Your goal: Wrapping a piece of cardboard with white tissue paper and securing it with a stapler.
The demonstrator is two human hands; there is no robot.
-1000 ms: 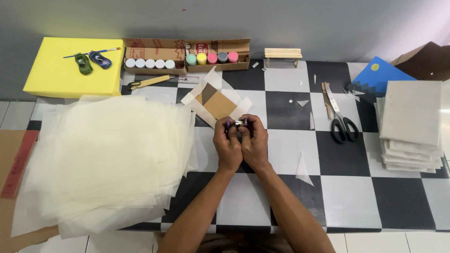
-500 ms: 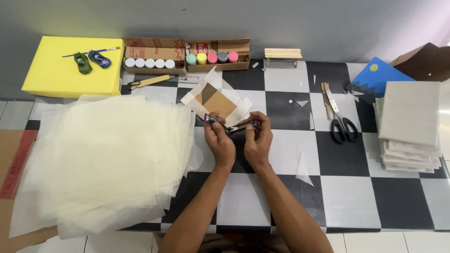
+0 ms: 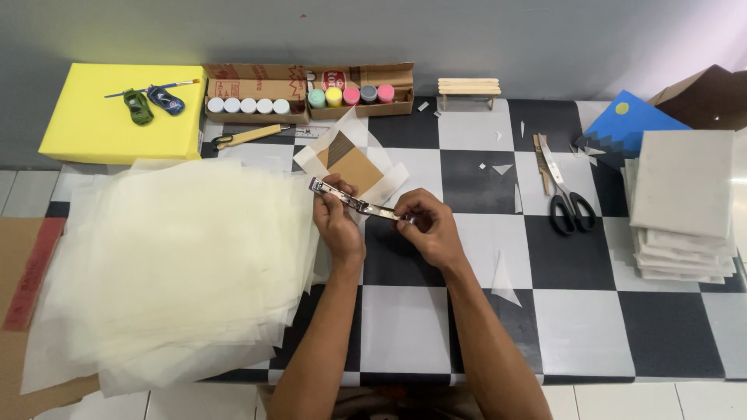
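Note:
Both my hands hold a small metal stapler (image 3: pixel 359 205) swung open lengthwise above the black-and-white checkered surface (image 3: pixel 591 327). My left hand (image 3: pixel 336 219) grips its purple-tipped left end; my right hand (image 3: pixel 426 227) pinches the right end. Just beyond the hands lies a brown cardboard square (image 3: pixel 348 161) on white translucent paper. A large pile of translucent paper sheets (image 3: pixel 171 264) spreads to the left of my left arm.
Black-handled scissors (image 3: pixel 566 201) lie to the right, next to a stack of white canvases (image 3: pixel 678 204). At the back stand a yellow block (image 3: pixel 118 118) with two toy cars, cardboard boxes of paint pots (image 3: pixel 305 98), a yellow utility knife (image 3: pixel 247 137) and a small stick bench (image 3: pixel 467 88).
My hands were together in front of me around the closed stapler. They have since spread apart, and the stapler now lies opened out between them.

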